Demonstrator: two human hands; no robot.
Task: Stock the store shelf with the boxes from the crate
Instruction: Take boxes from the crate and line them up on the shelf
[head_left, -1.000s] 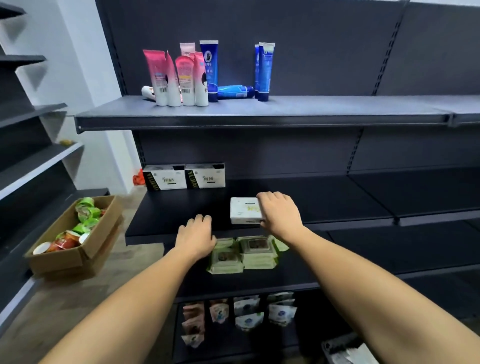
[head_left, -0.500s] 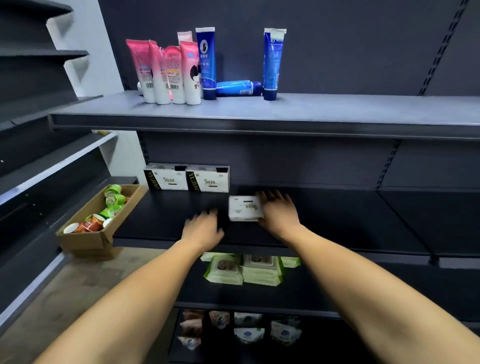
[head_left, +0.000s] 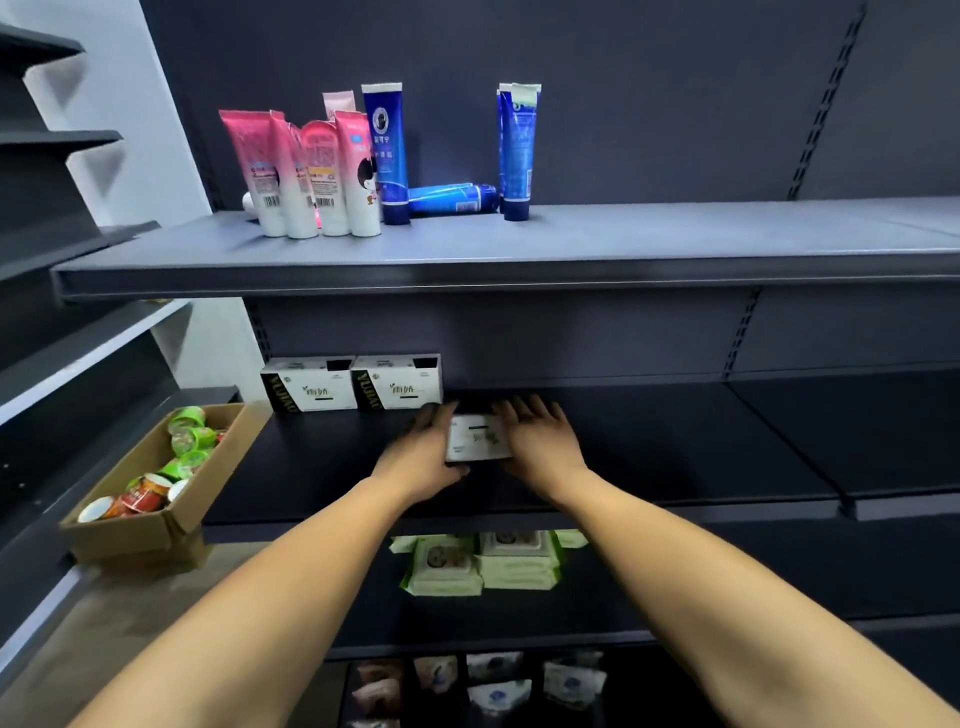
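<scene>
White box (head_left: 478, 439) between both grips on middle shelf (head_left: 675, 452).
The box lies near the front, just right of two matching boxes (head_left: 311, 387) at the back left. The left grip (head_left: 421, 457) curls round its left edge with the thumb at the front. The right grip (head_left: 540, 447) lies flat against its right side, fingers straight and spread.

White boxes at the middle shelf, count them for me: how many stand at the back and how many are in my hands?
White boxes standing at the back: 2
White box between left hand and right hand: 1
Total: 3
</scene>
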